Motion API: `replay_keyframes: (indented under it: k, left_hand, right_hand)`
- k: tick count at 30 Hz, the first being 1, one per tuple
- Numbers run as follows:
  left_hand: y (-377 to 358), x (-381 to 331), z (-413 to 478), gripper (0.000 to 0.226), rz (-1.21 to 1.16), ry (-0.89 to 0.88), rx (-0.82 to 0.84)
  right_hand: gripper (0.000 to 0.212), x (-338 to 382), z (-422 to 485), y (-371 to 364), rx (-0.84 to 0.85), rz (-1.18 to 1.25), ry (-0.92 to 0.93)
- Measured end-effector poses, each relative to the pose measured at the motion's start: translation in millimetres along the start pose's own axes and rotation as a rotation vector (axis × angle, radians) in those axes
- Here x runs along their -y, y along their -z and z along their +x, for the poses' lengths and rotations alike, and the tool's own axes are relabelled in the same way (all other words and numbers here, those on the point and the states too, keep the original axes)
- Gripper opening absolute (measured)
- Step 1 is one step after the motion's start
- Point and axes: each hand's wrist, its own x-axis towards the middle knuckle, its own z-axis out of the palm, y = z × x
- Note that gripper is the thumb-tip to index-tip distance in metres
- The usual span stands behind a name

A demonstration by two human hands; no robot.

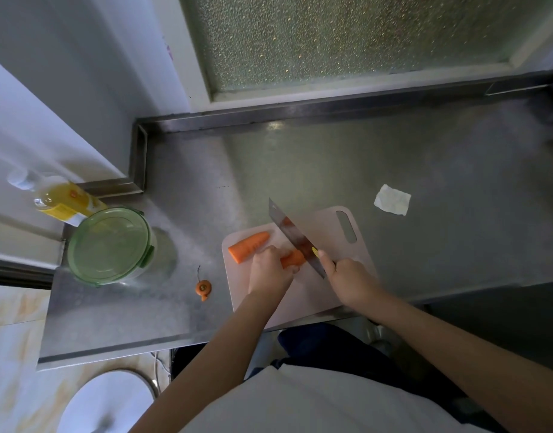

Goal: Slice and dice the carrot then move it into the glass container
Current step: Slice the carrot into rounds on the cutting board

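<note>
- Two lengths of carrot lay on the pale cutting board [329,228]. A tapered piece [248,246] lay free near the board's left edge, and a shorter piece [293,259] lay just right of it.
- The left hand [269,270] held the shorter piece down, its fingers curled over it.
- The right hand [350,279] gripped the handle of the knife [295,237], forefinger laid along the blade. The blade stood across the right end of the held piece; whether the edge had entered it could not be told.
- Slicing looked barely begun, with no thin slices or dice in sight.
- The next move probably called for a straight downward cut, with the left fingertips kept back from the blade.
- The glass container [111,245] stood well left on the counter [425,167], its green lid [109,239] on, so it would need opening before any transfer.
- A cut-off carrot top [203,287] lay on the counter between container and board.
- A bottle [65,203] lay behind the container, and a scrap of paper [392,200] lay beyond the board's right corner.
</note>
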Motion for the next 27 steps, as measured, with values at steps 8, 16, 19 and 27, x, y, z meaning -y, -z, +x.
replay_keyframes:
  k: [8,16,19,27]
  left_hand:
    - [5.5,-2.6,-1.5,0.027,-0.055,0.005,-0.007]
    - [6.6,-5.5,-3.8,0.03,-0.044,0.003,-0.017]
    - [7.4,-6.4,-4.1,0.033,-0.047,0.014,-0.008]
    - [9.1,-5.6,-7.3,0.029,-0.061,-0.014,-0.011]
  right_hand:
    - [0.071,-1.3,3.3,-12.7,0.011,0.069,0.049]
    - [0.063,-26.1,-7.8,-22.4,-0.024,0.094,0.068]
    - [0.061,-27.4,-5.6,-24.6,-0.022,0.111,0.085]
    - [0.067,-26.0,2.5,-10.3,-0.027,0.184,0.031]
